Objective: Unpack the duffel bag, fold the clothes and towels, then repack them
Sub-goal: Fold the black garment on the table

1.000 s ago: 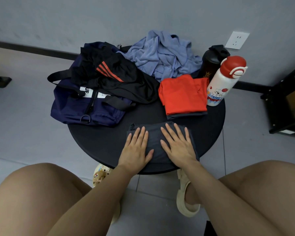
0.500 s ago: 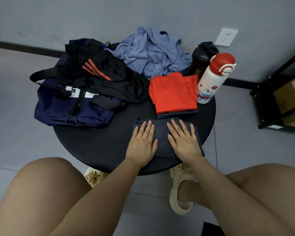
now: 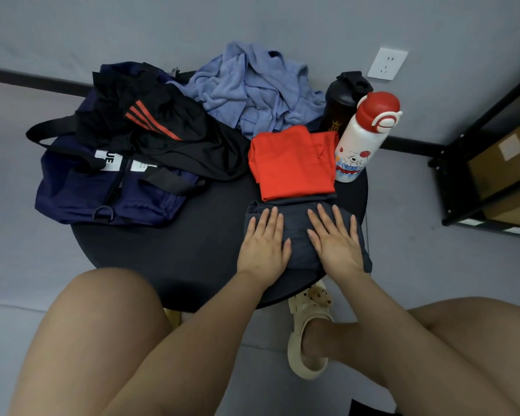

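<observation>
A folded dark grey garment (image 3: 297, 235) lies at the near right of the round black table (image 3: 174, 253). My left hand (image 3: 263, 244) and my right hand (image 3: 336, 241) press flat on it, fingers straight. Just behind it sits a folded red garment (image 3: 291, 163). The navy duffel bag (image 3: 102, 187) lies at the table's left, with a black garment with red stripes (image 3: 162, 127) draped over it. A crumpled blue towel (image 3: 252, 91) is heaped at the back.
A white bottle with a red cap (image 3: 364, 139) and a black bottle (image 3: 342, 100) stand at the table's right edge. A black shelf with cardboard boxes (image 3: 499, 163) stands at the far right. My knees and a beige sandal (image 3: 309, 334) are below the table.
Both hands stay flat on the dark garment. The camera has swung left, so the table and everything on it sit further right in view.
</observation>
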`<control>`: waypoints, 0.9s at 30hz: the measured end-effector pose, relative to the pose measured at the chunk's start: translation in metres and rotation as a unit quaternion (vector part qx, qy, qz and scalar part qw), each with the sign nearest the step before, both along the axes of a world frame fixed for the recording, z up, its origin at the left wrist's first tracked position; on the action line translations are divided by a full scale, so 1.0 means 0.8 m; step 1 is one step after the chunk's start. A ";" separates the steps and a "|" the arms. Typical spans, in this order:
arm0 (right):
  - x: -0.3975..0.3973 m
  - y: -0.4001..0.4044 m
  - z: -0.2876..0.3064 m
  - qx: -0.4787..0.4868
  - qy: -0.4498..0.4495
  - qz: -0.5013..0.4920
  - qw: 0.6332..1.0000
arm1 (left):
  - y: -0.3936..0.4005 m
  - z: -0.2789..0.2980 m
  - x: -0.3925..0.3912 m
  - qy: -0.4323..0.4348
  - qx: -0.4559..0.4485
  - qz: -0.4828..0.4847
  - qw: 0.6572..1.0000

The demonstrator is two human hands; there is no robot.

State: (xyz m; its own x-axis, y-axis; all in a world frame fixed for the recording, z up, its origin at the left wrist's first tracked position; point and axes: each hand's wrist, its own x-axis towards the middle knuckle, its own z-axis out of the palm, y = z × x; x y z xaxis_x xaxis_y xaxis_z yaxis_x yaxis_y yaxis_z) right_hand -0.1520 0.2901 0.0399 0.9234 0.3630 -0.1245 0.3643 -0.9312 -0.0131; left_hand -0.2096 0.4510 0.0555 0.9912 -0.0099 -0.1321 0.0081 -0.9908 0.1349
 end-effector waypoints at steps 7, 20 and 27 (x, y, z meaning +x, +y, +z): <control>-0.012 0.015 0.015 0.034 0.012 -0.025 0.999 | 0.018 0.013 -0.005 -0.022 -0.086 -0.013 0.996; -0.013 0.127 0.085 0.165 0.009 0.061 0.984 | 0.107 0.063 -0.016 -0.090 -0.090 0.156 0.980; 0.028 0.226 0.123 0.180 0.018 0.116 0.977 | 0.193 0.106 0.005 -0.090 -0.113 0.237 0.961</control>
